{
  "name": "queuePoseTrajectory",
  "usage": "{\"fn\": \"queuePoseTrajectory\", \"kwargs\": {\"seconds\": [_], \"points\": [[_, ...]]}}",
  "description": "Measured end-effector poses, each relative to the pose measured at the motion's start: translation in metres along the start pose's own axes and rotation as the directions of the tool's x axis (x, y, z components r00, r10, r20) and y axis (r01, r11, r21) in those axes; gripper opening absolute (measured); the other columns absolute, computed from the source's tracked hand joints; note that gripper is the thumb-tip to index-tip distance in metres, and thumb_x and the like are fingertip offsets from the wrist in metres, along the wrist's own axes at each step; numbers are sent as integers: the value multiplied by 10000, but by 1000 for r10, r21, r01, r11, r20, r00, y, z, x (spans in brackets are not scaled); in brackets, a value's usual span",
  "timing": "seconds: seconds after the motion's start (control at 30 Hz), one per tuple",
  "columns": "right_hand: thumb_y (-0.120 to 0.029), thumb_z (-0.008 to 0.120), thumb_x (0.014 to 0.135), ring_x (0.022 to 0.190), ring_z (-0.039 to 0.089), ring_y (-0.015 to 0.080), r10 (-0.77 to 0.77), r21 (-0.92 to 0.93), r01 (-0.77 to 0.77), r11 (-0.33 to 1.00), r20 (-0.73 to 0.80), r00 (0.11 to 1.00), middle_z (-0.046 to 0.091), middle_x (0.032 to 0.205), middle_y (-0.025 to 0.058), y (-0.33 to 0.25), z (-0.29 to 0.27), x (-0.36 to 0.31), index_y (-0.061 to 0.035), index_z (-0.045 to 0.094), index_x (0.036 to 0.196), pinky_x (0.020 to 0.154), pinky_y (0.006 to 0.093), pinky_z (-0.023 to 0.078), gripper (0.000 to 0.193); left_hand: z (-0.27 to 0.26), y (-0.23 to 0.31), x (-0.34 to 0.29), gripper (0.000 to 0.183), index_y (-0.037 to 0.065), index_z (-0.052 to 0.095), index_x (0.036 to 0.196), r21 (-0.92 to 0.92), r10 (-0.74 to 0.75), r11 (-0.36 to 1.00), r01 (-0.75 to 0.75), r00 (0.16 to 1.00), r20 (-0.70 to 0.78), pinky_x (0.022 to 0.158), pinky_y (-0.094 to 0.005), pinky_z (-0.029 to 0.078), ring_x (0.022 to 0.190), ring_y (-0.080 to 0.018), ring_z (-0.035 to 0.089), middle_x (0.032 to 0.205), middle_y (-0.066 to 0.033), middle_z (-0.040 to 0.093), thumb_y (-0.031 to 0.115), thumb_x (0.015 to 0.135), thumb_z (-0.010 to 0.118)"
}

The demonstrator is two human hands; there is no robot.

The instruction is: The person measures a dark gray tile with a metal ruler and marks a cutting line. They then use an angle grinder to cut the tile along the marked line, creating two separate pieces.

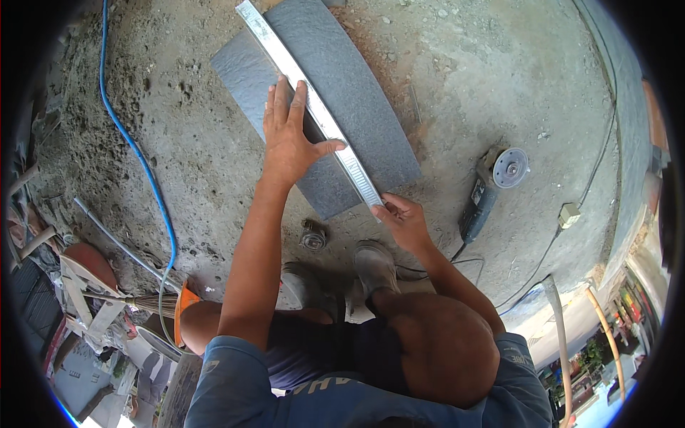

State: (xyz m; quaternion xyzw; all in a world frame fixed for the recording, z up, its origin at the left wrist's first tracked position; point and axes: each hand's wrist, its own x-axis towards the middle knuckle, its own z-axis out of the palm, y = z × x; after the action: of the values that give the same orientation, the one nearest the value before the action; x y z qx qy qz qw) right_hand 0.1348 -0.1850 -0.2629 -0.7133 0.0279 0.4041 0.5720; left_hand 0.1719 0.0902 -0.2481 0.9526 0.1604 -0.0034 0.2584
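A silvery metal straightedge (325,118) lies lengthwise across a dark grey tile (371,121) on the concrete floor. My left hand (289,139) rests on the tile and the straightedge, with fingers spread and the thumb lying over the metal. At the straightedge's near end, my right hand (403,222) has its thumb and fingers closed around the corner. Whether anything small is also between those fingers is hidden. An angle grinder (481,200) with a round disc lies on the floor to the right of the tile.
A small round object (312,235) sits near my shoes (374,264). The blue hose (135,146) runs along the left, beside scattered debris (85,278). A cable with a pale connector box (569,215) crosses the floor on the right, near the wall.
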Motion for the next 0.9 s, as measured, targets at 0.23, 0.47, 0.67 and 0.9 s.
{"fn": "queuePoseTrajectory", "kwargs": {"seconds": [0.23, 0.47, 0.67, 0.9], "points": [[-158, 736, 909, 701, 571, 37, 16, 26, -17, 1000, 10, 1000, 680, 794, 32, 7, -4, -2, 31, 674, 1139, 596, 217, 452, 304, 0, 14, 4, 1261, 105, 360, 1521, 170, -8, 985, 8, 1000, 3, 1212, -538, 173, 1503, -378, 154, 1609, -177, 232, 640, 486, 845], [-183, 733, 916, 694, 569, 41, -1, 16, 1, 1000, 14, 1000, 675, 785, 35, 6, -4, -3, 7, 680, 1144, 587, 223, 448, 302, -7, 25, 5, 1267, 105, 345, 1527, 281, -81, 958, 61, 995, 60, 1205, -535, 190, 1508, -353, 167, 1610, -173, 246, 629, 489, 850], [-203, 733, 917, 668, 543, 46, -10, 49, 8, 999, 30, 1000, 650, 761, 23, 10, 0, -1, 6, 682, 1140, 585, 234, 441, 310, -10, 25, 6, 1257, 106, 331, 1532, 330, -103, 941, 76, 993, 64, 1206, -533, 191, 1510, -331, 172, 1614, -159, 245, 608, 509, 859], [-248, 770, 882, 672, 559, 80, 30, -52, -31, 998, -25, 999, 637, 746, 48, 2, -14, -6, -15, 697, 1102, 591, 257, 453, 329, -11, 35, 9, 1246, 104, 322, 1536, 346, -130, 934, 86, 986, 105, 1201, -537, 199, 1512, -321, 176, 1612, -157, 257, 592, 526, 864]]}}
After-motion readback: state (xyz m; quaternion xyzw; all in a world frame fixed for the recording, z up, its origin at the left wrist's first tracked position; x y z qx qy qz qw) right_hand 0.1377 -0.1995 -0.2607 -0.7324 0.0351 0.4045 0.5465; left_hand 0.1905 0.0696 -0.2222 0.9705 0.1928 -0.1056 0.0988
